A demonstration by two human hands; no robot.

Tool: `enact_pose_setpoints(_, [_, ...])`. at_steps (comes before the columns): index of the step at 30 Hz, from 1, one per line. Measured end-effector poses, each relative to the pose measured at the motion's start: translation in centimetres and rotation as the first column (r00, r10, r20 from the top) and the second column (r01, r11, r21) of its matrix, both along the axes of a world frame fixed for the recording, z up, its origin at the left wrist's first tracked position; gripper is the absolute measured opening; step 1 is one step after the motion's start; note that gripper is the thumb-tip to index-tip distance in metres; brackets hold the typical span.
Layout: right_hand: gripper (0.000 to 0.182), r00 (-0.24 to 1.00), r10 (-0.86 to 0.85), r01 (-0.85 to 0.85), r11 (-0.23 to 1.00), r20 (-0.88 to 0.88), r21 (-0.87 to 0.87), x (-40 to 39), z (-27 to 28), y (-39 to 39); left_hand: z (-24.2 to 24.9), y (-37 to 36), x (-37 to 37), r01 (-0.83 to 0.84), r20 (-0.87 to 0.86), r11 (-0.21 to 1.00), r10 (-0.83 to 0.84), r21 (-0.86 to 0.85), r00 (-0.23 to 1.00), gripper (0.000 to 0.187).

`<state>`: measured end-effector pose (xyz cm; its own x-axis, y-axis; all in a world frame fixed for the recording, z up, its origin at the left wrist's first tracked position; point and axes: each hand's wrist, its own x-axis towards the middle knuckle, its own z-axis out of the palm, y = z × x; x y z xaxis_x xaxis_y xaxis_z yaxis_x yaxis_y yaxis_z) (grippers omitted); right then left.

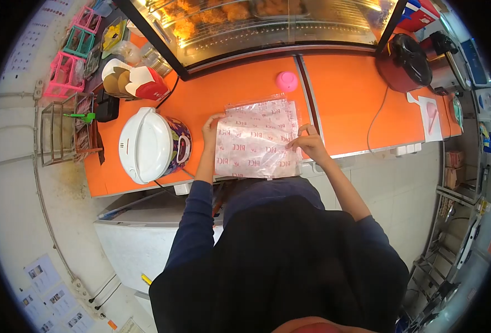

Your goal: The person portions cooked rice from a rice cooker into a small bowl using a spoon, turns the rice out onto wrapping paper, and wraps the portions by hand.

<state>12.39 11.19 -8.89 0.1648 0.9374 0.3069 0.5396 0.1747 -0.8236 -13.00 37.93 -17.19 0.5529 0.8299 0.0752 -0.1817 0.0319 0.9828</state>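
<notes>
A sheet of white wrapping paper [255, 145] with red "RICE" lettering spans the gap between my hands at the front of the orange counter. My left hand [210, 131] grips its upper left edge, the fingertips partly behind the paper. At the right edge, my right hand [310, 144] pinches the sheet between thumb and fingers. Behind it lie more printed sheets [267, 106], with what looks like clear plastic at their edge. A pink round object [287, 81] sits just beyond them.
A white-lidded rice cooker [148, 145] stands left on the orange counter [345, 105]. Red-and-white food boxes [145, 83] are behind it. A lit glass cabinet [278, 28] with fried food spans the back. Toward the right are a dark red cooker [403, 64] and a cable.
</notes>
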Motion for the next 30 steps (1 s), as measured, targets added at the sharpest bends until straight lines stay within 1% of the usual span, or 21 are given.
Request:
enact_pose_setpoints(2, [0.017, 0.999, 0.007, -0.010, 0.998, -0.051, -0.061, -0.1, -2.0, 0.1, -0.7, -0.8, -1.0, 0.017, -0.178, 0.965, -0.065, -0.262, 0.982, 0.018])
enact_pose_setpoints(3, [0.019, 0.995, 0.018, -0.031, 0.992, -0.102, -0.125, -0.2, -3.2, 0.1, -1.7, -1.3, -1.5, 0.018, -0.178, 0.965, -0.066, -0.261, 0.982, 0.018])
enact_pose_setpoints(5, [0.018, 0.997, 0.019, -0.028, 0.992, -0.076, -0.122, -0.1, -6.0, 0.3, -3.2, -2.0, -2.4, 0.167, 0.158, 0.692, -0.077, -0.703, 0.984, 0.032])
enact_pose_setpoints(9, [0.023, 0.999, -0.011, 0.017, 0.990, 0.038, -0.139, 1.1, -8.1, 0.8, 0.5, -5.1, -1.2, 0.038, 0.043, 0.602, -0.005, -0.797, 0.999, 0.048])
enact_pose_setpoints(10, [0.023, 0.999, -0.013, 0.018, 0.990, 0.037, -0.140, 1.4, -8.6, 0.8, -0.4, -5.4, -1.3, -0.072, -0.234, 0.767, -0.103, -0.637, 0.967, 0.053])
enact_pose_setpoints(11, [0.022, 0.999, -0.008, 0.016, 0.985, 0.042, -0.174, 1.7, -9.2, 0.7, -1.3, -5.6, -1.3, -0.112, -0.505, 0.899, -0.131, -0.424, 0.853, 0.058])
enact_pose_setpoints(12, [0.021, 0.999, -0.004, 0.014, 0.978, 0.048, -0.208, 2.0, -9.4, 0.7, -1.6, -6.2, -1.1, -0.109, -0.504, 0.899, -0.135, -0.425, 0.853, 0.058])
enact_pose_setpoints(13, [0.021, 0.999, -0.010, 0.020, 0.978, 0.048, -0.209, 2.1, -9.6, 0.5, -1.9, -6.9, -0.7, -0.113, -0.619, 0.989, 0.146, 0.093, 0.771, 0.061])
enact_pose_setpoints(14, [0.019, 0.998, 0.047, -0.036, 0.969, 0.039, -0.243, 2.3, -9.8, 0.4, -2.2, -7.5, -0.5, -0.044, -0.565, 0.810, 0.445, 0.584, 0.695, 0.064])
enact_pose_setpoints(15, [0.018, 0.994, 0.103, -0.091, 0.957, 0.030, -0.275, 2.7, -10.2, 0.3, -1.9, -7.9, -0.1, -0.038, -0.563, 0.810, 0.439, 0.585, 0.700, 0.064])
enact_pose_setpoints(16, [0.018, 0.995, 0.090, -0.077, 0.959, 0.035, -0.273, 2.9, -10.6, 0.5, -1.5, -8.0, 0.4, 0.269, -0.670, 0.723, 0.345, 0.637, 0.657, 0.073])
enact_pose_setpoints(17, [0.019, 0.992, 0.126, -0.117, 0.959, 0.018, -0.257, 2.9, -11.1, 0.7, -1.1, -8.1, 1.0, 0.551, -0.768, 0.561, 0.277, 0.617, 0.578, 0.082])
enact_pose_setpoints(18, [0.020, 0.989, 0.150, -0.144, 0.959, 0.005, -0.243, 3.0, -11.4, 0.6, -0.6, -8.6, 1.6, 0.561, -0.761, 0.543, 0.259, 0.625, 0.595, 0.082])
enact_pose_setpoints(20, [0.017, 0.965, 0.209, -0.175, 0.962, 0.160, -0.208, 2.8, -11.7, 0.7, 0.2, -10.2, 3.5, 0.759, -0.871, 0.455, 0.083, 0.466, 0.484, 0.099])
enact_pose_setpoints(21, [0.015, 0.936, 0.241, -0.194, 0.961, 0.257, -0.197, 3.1, -12.3, 0.7, 0.2, -10.7, 4.3, 0.777, -0.912, 0.500, 0.070, 0.382, 0.404, 0.106])
enact_pose_setpoints(22, [0.014, 0.936, 0.263, -0.226, 0.958, 0.235, -0.175, 3.2, -11.6, 0.7, 0.2, -10.9, 4.9, 0.790, -0.946, 0.535, 0.056, 0.299, 0.320, 0.113])
enact_pose_setpoints(23, [0.014, 0.933, 0.291, -0.263, 0.953, 0.210, -0.151, 3.4, -10.9, 0.4, 0.0, -11.0, 5.4, 0.825, -0.939, 0.470, 0.027, 0.315, 0.344, 0.113])
enact_pose_setpoints(26, [0.011, 0.966, 0.135, -0.083, 0.970, 0.221, -0.230, 5.4, -7.6, -1.2, 0.1, -9.4, 5.2, 0.785, -0.930, 0.524, 0.038, 0.329, 0.365, 0.113])
enact_pose_setpoints(27, [0.010, 0.965, -0.097, 0.122, 0.988, 0.242, -0.093, 6.8, -8.3, -2.3, 0.4, -8.9, 5.2, 0.798, -0.927, 0.495, 0.039, 0.343, 0.373, 0.113])
enact_pose_setpoints(28, [0.009, 0.916, -0.243, 0.284, 0.955, 0.319, -0.087, 9.3, -8.8, -3.7, 0.8, -8.5, 5.2, 0.809, -0.949, 0.509, 0.059, 0.296, 0.310, 0.110])
enact_pose_setpoints(30, [0.010, 0.751, -0.542, 0.601, 0.797, 0.378, -0.052, 15.6, -8.8, -6.9, 1.0, -8.4, 5.7, 0.819, -0.965, 0.513, 0.084, 0.257, 0.250, 0.107])
